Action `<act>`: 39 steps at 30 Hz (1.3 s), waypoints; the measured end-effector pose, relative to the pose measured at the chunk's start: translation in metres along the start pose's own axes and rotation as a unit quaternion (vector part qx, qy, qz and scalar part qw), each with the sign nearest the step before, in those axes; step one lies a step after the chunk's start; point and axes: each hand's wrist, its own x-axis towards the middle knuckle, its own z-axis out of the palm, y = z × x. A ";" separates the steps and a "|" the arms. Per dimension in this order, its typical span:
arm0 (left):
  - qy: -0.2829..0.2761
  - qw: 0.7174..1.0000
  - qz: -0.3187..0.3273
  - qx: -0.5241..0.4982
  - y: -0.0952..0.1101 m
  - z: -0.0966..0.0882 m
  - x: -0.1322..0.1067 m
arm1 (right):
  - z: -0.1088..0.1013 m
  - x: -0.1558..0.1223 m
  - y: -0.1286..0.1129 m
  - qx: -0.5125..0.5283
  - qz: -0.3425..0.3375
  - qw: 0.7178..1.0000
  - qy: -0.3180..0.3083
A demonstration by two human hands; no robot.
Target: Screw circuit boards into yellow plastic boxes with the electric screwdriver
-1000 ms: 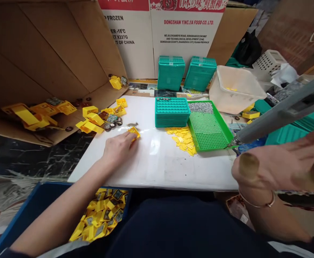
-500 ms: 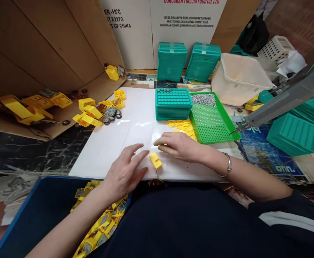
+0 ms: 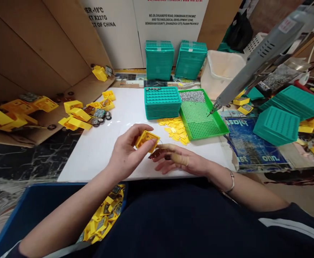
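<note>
My left hand (image 3: 126,152) is closed round a small yellow plastic housing (image 3: 146,140), lifted just above the white board (image 3: 97,147) with its hollow side towards me. My right hand (image 3: 177,162) sits right beside it, fingers pinched on a small dark brown part (image 3: 157,153) that hangs on thin wires under the housing. One fingertip of the right hand wears a tan cot. A bracelet circles the right wrist.
A teal tray stack (image 3: 162,102), a green tray of small metal parts (image 3: 200,114) and loose yellow chips (image 3: 175,129) lie ahead. Yellow housings (image 3: 77,116) spread at the left. A hanging grey electric screwdriver (image 3: 256,57) points at the green tray. A blue bin (image 3: 38,211) of housings sits below.
The yellow housing lay on the board between my open hands; now my left hand has lifted it and my right hand has taken the dangling dark part. The view shifted left.
</note>
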 end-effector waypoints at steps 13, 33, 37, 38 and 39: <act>-0.216 0.953 0.005 0.211 -0.040 -0.038 -0.005 | -0.027 -0.005 0.014 -0.792 -0.274 0.512 0.189; -0.223 0.904 -0.292 -0.219 -0.022 -0.017 0.000 | -0.015 -0.016 0.012 -0.772 -0.085 0.580 0.246; -0.181 0.837 -0.388 -0.339 -0.018 -0.003 -0.008 | -0.016 -0.019 0.005 -0.714 -0.082 0.657 0.228; -0.174 0.830 -0.399 -0.349 -0.017 -0.001 -0.009 | -0.016 -0.019 0.002 -0.681 -0.088 0.689 0.230; -0.164 0.828 -0.404 -0.352 -0.016 0.001 -0.010 | -0.016 -0.019 -0.003 -0.635 -0.094 0.728 0.240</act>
